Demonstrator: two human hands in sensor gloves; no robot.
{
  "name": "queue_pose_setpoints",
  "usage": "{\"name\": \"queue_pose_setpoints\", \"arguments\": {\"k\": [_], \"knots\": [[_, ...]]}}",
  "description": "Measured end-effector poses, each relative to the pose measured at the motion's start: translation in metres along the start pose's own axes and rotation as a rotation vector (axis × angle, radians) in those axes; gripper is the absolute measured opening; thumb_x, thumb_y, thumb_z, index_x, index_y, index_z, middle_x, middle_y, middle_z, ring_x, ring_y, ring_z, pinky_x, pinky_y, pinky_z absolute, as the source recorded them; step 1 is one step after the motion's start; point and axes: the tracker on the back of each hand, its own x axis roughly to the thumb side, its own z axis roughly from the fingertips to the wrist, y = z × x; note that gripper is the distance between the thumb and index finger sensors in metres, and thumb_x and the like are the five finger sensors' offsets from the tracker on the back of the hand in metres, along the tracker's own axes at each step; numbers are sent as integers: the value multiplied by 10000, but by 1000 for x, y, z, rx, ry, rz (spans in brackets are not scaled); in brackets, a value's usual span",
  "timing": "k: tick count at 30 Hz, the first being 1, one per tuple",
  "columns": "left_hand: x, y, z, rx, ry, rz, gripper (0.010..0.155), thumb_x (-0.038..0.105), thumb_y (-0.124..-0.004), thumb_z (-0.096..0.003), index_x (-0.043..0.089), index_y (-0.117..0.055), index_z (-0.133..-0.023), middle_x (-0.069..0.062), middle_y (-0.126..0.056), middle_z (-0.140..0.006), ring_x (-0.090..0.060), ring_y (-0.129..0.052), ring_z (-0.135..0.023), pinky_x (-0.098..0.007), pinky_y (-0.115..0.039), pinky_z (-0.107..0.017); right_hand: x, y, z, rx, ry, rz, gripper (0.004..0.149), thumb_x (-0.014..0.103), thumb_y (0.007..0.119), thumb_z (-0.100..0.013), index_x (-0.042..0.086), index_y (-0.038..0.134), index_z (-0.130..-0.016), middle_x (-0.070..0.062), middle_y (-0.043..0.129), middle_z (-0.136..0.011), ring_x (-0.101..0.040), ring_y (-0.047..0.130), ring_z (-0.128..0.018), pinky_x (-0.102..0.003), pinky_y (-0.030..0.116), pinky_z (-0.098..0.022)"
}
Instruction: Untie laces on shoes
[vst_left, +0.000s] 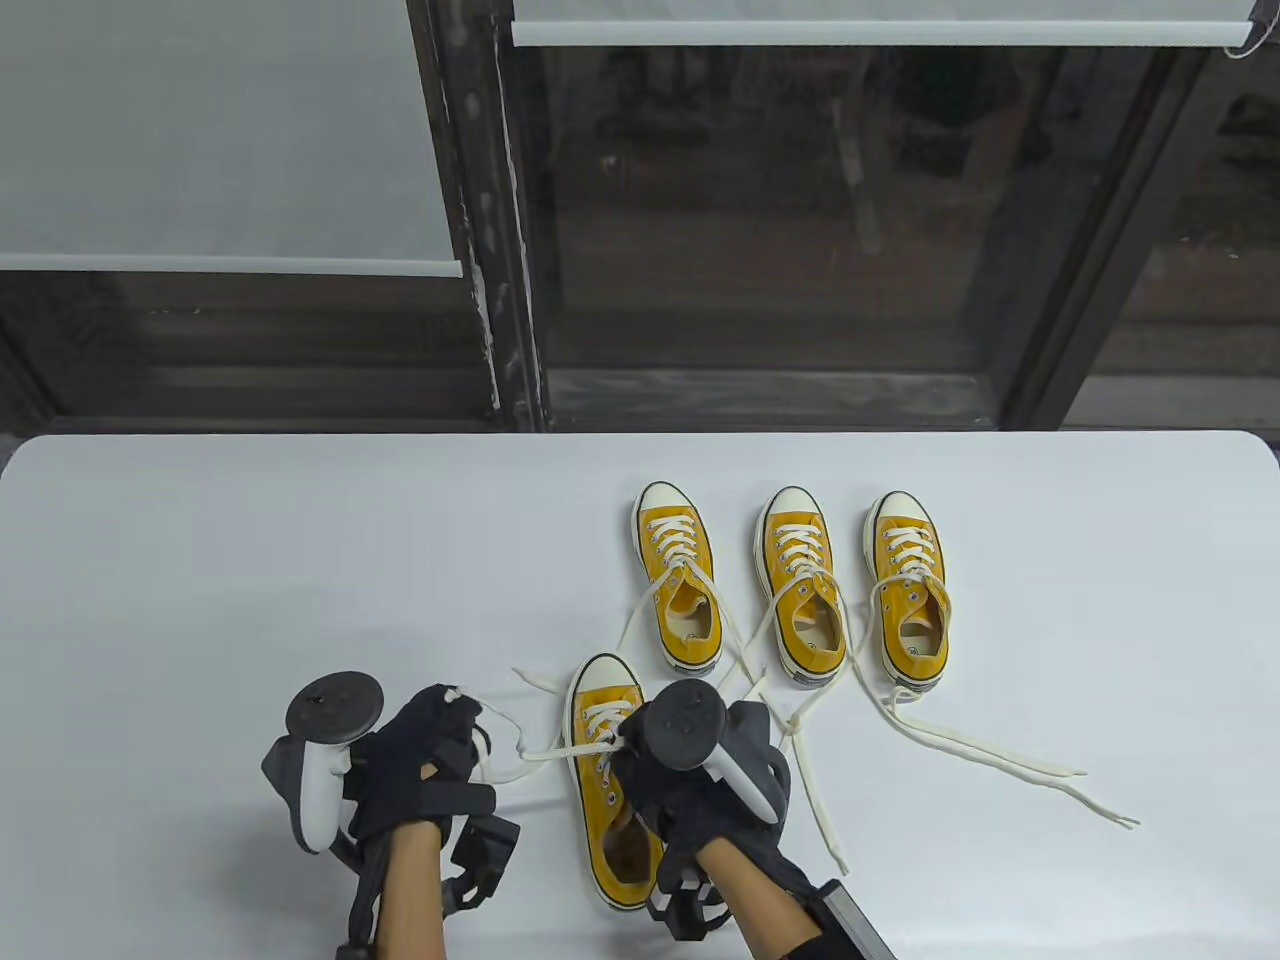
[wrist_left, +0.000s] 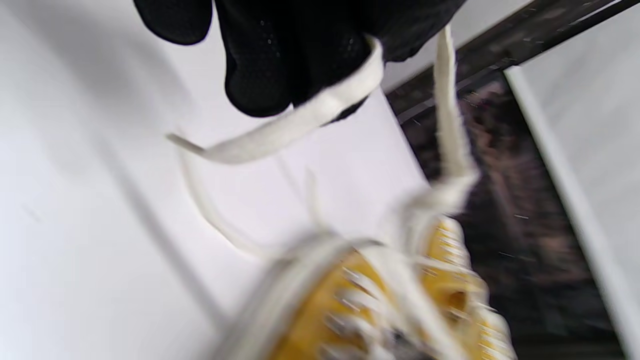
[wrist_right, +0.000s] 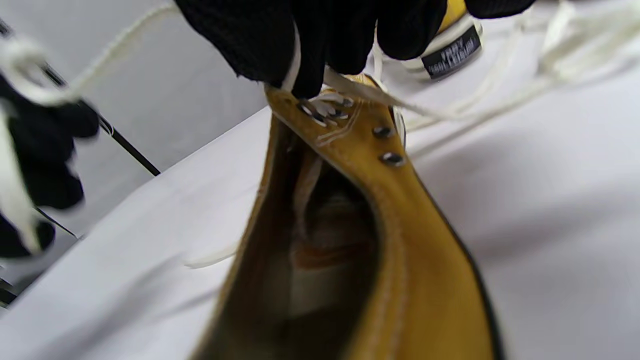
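Four yellow sneakers stood on the white desk (vst_left: 200, 560). Three of them formed a row toward the far edge, right of the middle, and their laces (vst_left: 960, 745) already lay loose over the desk. The fourth sneaker (vst_left: 607, 780) was at the near edge, directly between the two hands, with its long axis running from the near edge to the far edge and the toe cap pointing away.

The right hand (vst_left: 700, 770) rested over the eyelet area of this sneaker, so it was the nearer one; in the right wrist view its fingers (wrist_right: 310, 55) pressed at the top eyelets with a lace passing under them, but I cannot tell if they pinched it. The left hand (vst_left: 425, 765) was just beside the shoe on its left side, fingers closed on the lace end (vst_left: 500, 722), which stretched across to the eyelets.

In my judgement the coming pull goes sideways, toward the left edge, across the shoe's long axis, while the right hand keeps the shoe steady.
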Motion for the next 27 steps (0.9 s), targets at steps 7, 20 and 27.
{"name": "queue_pose_setpoints", "arguments": {"k": [7, 20, 27], "knots": [[30, -5, 24, 110, -89, -307, 579, 167, -773, -585, 245, -550, -1113, -146, -420, -1211, -403, -430, -1131, -693, -351, -797, -16, -7, -5, 98, 9, -226, 366, 302, 705, -606, 196, 777, -948, -106, 568, -1103, -419, 531, -1048, -662, 460, -713], [53, -95, 16, -387, -301, -375, 634, 313, -838, -579, 304, -546, -1142, 21, -703, -1158, -258, -652, -1114, -660, -433, -818, -26, -7, -9, 152, 38, -342, 371, 350, 712, -609, 181, 746, -937, -146, 486, -1115, -442, 486, -1039, -647, 458, -717], [51, -105, 14, -318, -290, -404, 632, 391, -831, -572, 388, -517, -1122, 153, -758, -1013, -54, -739, -1030, -590, -454, -877, -22, -10, -6, 125, 3, -301, 352, 278, 674, -602, 172, 798, -914, -112, 536, -1105, -442, 483, -1044, -656, 454, -715]]}}
